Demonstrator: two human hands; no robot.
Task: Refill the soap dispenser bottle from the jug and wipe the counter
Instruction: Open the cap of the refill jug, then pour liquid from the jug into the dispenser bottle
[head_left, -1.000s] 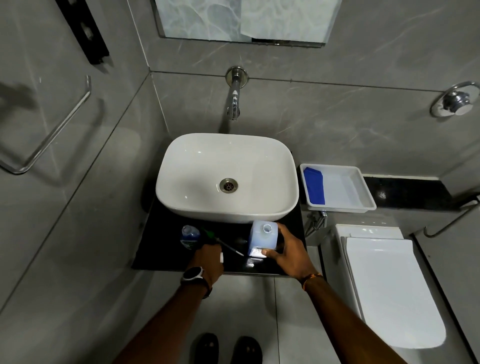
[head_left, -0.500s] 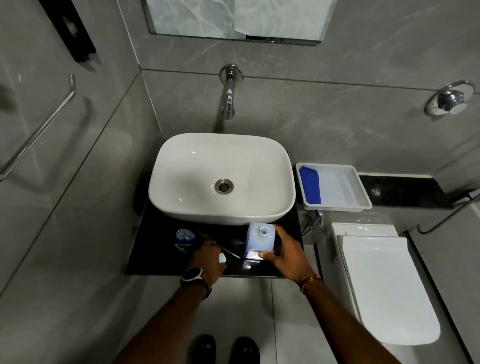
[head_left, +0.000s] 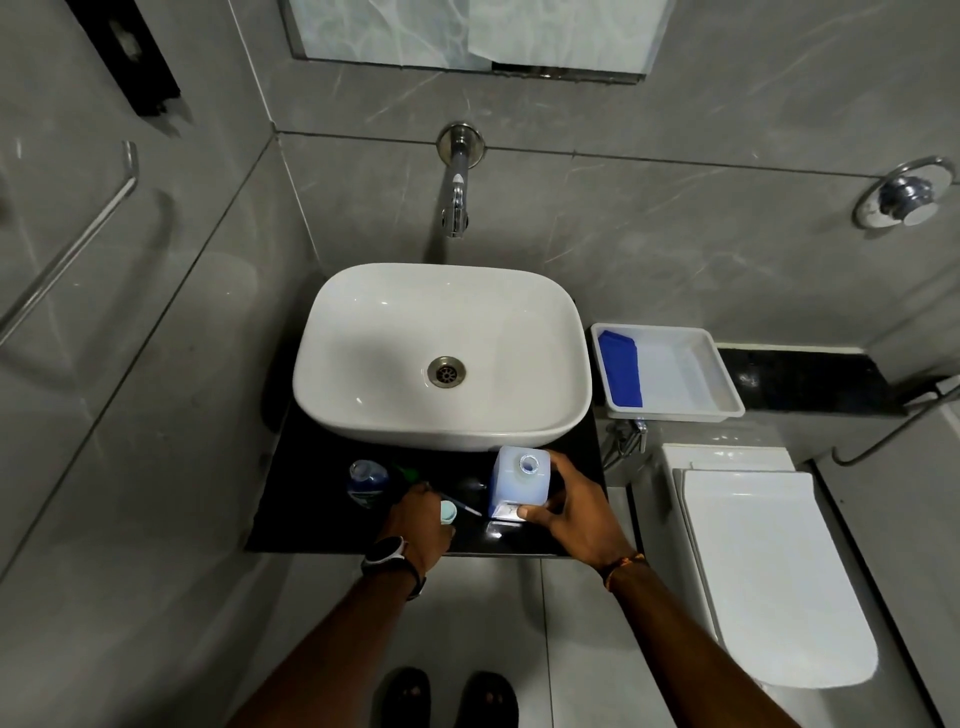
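Little has moved in the past second: the jug (head_left: 517, 488) stands on the same spot on the dark counter (head_left: 311, 512), both hands have kept their places, and only the view has drifted a touch.

The right hand (head_left: 576, 512) grasps the jug from its three o'clock side, thumb on the near face and fingers wrapped round the far side. The jug is upright, long axis vertical, its mouth uncapped and facing up. It stands just in front of the basin (head_left: 441, 358), at the basin's five o'clock.

The soap bottle (head_left: 366, 482) stands upright and open at nine o'clock from the jug, well apart from it. The left hand (head_left: 418, 522) lies between them, nearer the bottle, which is at its ten o'clock. Its fingers are curled down toward the counter with a pale round cap (head_left: 448, 512) against them. Whether they pinch it I cannot tell. A thin tube (head_left: 467, 509) pokes out toward the jug.

The pour probably turns on this: the jug must travel to nine o'clock and tip that way, so the left hand is best placed to steady the bottle.

A blue cloth (head_left: 619, 369) lies in the white tray (head_left: 691, 410) at the basin's three o'clock.
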